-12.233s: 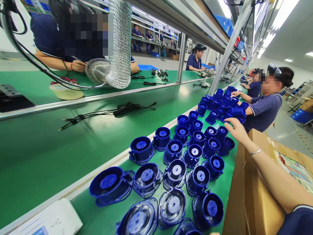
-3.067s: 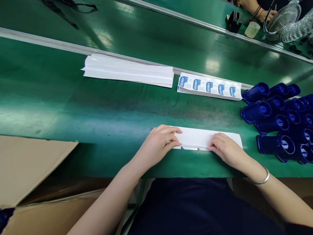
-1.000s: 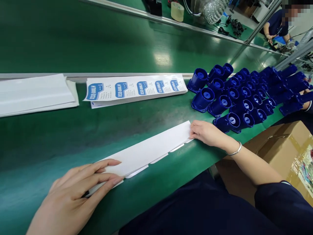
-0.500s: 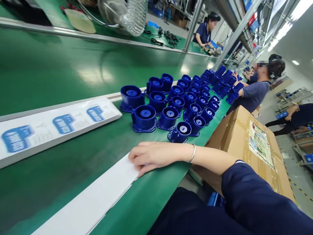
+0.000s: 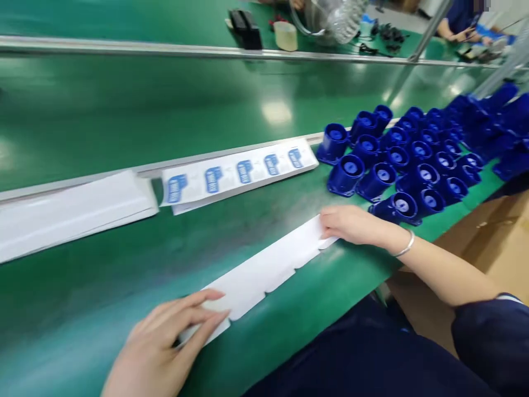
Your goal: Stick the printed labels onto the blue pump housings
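Observation:
A long white paper strip (image 5: 264, 262) with a notched near edge lies slantwise on the green worktop. My right hand (image 5: 349, 225), with a silver bangle at its wrist, is closed on the strip's far right end. At the near left end, my left hand (image 5: 165, 336) reaches over the strip with fingers apart, its fingertips at the paper. Behind them sits a white stack of sheets printed with blue labels (image 5: 243, 171). A plain white stack (image 5: 74, 209) is to its left.
Several dark blue round plastic housings (image 5: 382, 179) crowd the right side. A metal rail (image 5: 165, 47) runs along the back, with a tape roll (image 5: 286, 36) and black cables (image 5: 390, 36) beyond. A cardboard box (image 5: 487, 237) stands at the right, and a co-worker (image 5: 463, 25) is at the back right.
My view has swung left, so the housings appear farther right. My left hand has come into view at the strip's near end. My right hand remains on the far end.

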Available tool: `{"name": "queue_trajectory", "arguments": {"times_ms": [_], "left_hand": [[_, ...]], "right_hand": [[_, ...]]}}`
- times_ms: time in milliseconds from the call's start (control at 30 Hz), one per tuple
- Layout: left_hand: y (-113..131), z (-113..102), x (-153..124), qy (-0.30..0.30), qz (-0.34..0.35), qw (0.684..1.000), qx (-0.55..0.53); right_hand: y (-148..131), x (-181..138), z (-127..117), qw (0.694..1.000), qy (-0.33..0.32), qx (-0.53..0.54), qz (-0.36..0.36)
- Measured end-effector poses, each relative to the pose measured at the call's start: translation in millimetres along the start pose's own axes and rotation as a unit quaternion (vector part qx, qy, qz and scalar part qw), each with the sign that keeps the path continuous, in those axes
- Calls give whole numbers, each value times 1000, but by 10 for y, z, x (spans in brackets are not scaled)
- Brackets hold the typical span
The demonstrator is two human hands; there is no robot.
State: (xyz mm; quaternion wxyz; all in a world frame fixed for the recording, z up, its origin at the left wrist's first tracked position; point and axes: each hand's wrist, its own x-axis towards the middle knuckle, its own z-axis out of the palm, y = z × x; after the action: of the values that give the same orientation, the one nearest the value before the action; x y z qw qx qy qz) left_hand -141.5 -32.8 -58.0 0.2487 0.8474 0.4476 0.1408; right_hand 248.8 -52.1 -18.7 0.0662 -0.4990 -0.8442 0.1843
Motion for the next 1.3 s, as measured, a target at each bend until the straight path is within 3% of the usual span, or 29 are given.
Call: {"name": "queue_trajectory", "arguments": {"times_ms": [167, 400, 767, 1167, 1300], "left_hand": [[184, -48, 60, -14, -78, 996, -33], [235, -49, 2, -25, -52, 996, -74], [264, -14, -7, -9, -75, 994, -77], [328, -84, 64, 5, -75, 997, -16], [344, -108, 128, -20, -98, 995, 12]], "right_hand": [[25, 7, 43, 999, 4, 28, 35], [42, -171, 40, 986, 1, 168, -5], [54, -55, 50, 993, 2, 113, -23], [-123, 133, -68, 994, -46, -28, 97], [-93, 168, -44, 991, -47, -26, 123]]}}
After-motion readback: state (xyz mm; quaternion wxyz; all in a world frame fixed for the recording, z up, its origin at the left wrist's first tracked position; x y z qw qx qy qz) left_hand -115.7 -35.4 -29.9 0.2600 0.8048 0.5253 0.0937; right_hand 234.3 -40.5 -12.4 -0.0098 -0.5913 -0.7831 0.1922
